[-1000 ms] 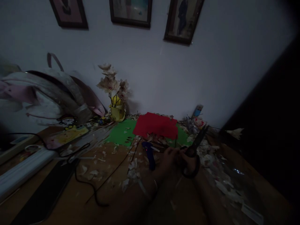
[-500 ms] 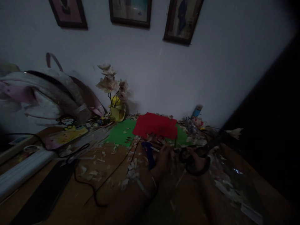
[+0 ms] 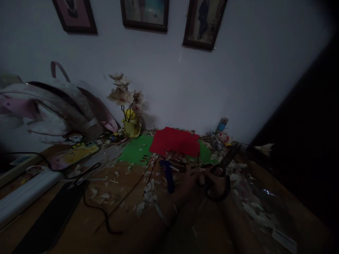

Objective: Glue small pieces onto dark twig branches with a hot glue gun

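My right hand [image 3: 217,181] is closed on black-handled scissors [image 3: 227,158], whose blades point up and to the right. Close against its fingertips, my left hand [image 3: 188,180] is closed in a pinch; whatever lies between the fingers is too dark and small to make out. A blue glue gun [image 3: 168,176] lies just left of my left hand. Beyond both hands, a red sheet [image 3: 174,141] rests over a green sheet [image 3: 136,150]. Pale shavings or petal scraps [image 3: 149,187] are scattered around on the wooden table [image 3: 127,218].
A yellow pot [image 3: 132,128] with pale handmade-looking flowers [image 3: 120,95] stands by the wall. A bag [image 3: 66,109] leans at the left, near a long black object [image 3: 50,218] and a dark cable [image 3: 107,218]. Plastic wrapping [image 3: 267,204] lies at the right.
My right hand has moved left with the scissors, whose blades now tilt more upward. My left hand has shifted slightly right, so the fingertips of both hands are together.
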A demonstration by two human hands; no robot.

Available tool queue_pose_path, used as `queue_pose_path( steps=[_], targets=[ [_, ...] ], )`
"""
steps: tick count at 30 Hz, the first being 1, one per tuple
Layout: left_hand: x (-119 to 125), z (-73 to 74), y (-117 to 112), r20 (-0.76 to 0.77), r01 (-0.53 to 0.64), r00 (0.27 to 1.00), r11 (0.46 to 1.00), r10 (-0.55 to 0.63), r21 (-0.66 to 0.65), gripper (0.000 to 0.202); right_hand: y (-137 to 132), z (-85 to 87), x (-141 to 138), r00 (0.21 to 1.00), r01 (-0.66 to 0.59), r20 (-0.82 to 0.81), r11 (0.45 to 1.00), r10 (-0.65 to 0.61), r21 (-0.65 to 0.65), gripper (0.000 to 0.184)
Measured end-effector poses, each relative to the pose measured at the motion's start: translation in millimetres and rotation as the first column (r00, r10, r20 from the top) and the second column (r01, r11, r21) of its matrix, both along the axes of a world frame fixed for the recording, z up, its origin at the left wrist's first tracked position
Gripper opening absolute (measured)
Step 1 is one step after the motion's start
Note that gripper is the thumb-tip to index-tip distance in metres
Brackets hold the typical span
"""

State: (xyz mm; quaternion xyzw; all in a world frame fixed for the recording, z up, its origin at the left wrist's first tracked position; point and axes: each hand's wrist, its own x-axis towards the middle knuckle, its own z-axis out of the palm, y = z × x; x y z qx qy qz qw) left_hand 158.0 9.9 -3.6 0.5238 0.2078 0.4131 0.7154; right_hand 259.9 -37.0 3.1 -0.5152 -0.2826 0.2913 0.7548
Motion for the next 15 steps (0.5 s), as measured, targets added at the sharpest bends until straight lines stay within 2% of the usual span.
queue_pose_path(
  steps=[4,9,15],
  targets=[
    [-0.3,0.6,0.8,-0.021,-0.016,1.000,0.999,0.016,0.029,0.024,-0.3,0.7,4.1,0.999,0.033,0.011,0.999,-0.033,0.013,0.027],
    [-3.1,7.0,-2.1,-0.043,-0.037,0.998,0.999,0.039,0.037,0.028,-3.1,-0.3,1.2,0.998,-0.046,0.041,0.999,0.045,0.019,0.027],
    [-4.8,11.2,-2.8,-0.060,-0.081,0.995,0.996,0.084,0.042,0.030,-3.3,-8.5,1.4,0.997,-0.068,0.027,0.997,0.067,0.039,0.027]
  ],
)
